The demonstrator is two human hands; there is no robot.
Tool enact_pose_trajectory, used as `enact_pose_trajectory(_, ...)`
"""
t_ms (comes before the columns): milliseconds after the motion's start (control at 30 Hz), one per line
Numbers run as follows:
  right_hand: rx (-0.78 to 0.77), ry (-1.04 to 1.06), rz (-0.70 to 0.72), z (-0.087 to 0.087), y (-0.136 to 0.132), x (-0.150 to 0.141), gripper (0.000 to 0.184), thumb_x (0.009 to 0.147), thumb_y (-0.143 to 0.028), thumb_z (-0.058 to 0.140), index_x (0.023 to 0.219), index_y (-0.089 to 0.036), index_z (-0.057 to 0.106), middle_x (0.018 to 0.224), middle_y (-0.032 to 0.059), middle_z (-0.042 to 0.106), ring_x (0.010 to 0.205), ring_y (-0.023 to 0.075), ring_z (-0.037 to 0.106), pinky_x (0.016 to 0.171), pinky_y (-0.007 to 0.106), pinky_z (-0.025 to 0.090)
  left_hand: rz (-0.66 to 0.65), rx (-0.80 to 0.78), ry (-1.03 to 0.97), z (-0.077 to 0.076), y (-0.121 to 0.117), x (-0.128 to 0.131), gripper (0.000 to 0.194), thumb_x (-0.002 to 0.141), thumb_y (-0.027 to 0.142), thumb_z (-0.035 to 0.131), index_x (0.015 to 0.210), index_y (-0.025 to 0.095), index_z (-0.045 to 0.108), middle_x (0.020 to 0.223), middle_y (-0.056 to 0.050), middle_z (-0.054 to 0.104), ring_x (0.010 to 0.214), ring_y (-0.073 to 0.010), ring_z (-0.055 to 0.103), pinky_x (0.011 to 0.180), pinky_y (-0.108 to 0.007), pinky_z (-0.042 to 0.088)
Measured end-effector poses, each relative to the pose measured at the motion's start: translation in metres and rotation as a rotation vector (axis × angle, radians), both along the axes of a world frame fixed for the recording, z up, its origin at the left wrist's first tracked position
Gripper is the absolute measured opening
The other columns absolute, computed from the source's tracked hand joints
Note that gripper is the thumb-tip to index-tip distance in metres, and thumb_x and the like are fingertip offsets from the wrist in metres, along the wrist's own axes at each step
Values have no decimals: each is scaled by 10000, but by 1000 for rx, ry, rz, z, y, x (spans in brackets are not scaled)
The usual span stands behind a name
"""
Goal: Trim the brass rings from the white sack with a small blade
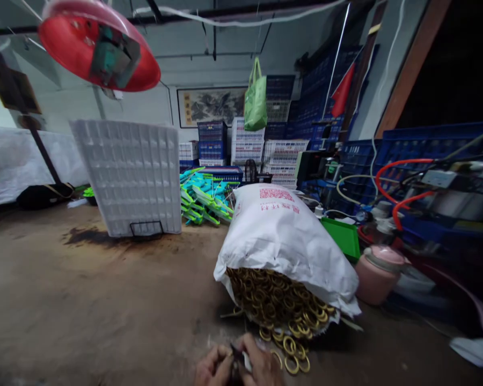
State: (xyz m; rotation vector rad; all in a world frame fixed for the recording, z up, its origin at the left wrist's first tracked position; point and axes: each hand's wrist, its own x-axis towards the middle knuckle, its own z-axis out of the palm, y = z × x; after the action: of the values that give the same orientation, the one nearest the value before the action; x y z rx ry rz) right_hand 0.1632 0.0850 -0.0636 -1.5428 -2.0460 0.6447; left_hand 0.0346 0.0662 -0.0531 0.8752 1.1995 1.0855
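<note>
At the bottom edge of the view, my left hand and my right hand are close together with their fingers pinched. Between them is a small dark piece, too blurred to name; a bit of white shows by the right fingers. Just beyond the hands lies a white woven sack on its side, its mouth open toward me. Gold-coloured rings fill the mouth, and several loose rings have spilled onto the table beside my right hand.
A brown table stretches left. On it stand white moulded trays and a pile of green and blue plastic parts. Right of the sack are a green tray, a pink jar and red-hosed equipment. A red lamp hangs overhead.
</note>
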Motion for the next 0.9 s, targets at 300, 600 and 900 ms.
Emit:
enact_pose_trajectory(300, -309, 556, -25, 29, -18, 5, 297, 826, -430, 389, 686, -183, 477, 554, -53, 439, 527, 99, 415, 518, 204, 339, -17, 225, 119, 23, -21, 6, 244, 730, 365, 593, 618, 148, 599, 607, 2, 553, 613, -121, 479, 600, -201, 382)
enact_pose_trajectory(600, -282, 560, -48, 31, -21, 6, 235, 797, -361, 444, 652, -178, 470, 547, -66, 411, 533, 89, 383, 526, 199, 322, -156, -111, -25, 11, -26, 5, 322, 744, 489, 546, 738, 171, 506, 515, 66, 451, 363, -38, 324, 346, -152, 219)
enact_pose_trajectory(900, -193, 466, -70, 24, -21, 9, 259, 832, -333, 353, 664, -188, 485, 568, -31, 479, 550, 119, 454, 548, 217, 358, -118, -83, -118, 13, -30, 6, 348, 734, 504, 553, 696, 168, 474, 532, 62, 467, 376, -33, 348, 353, -144, 253)
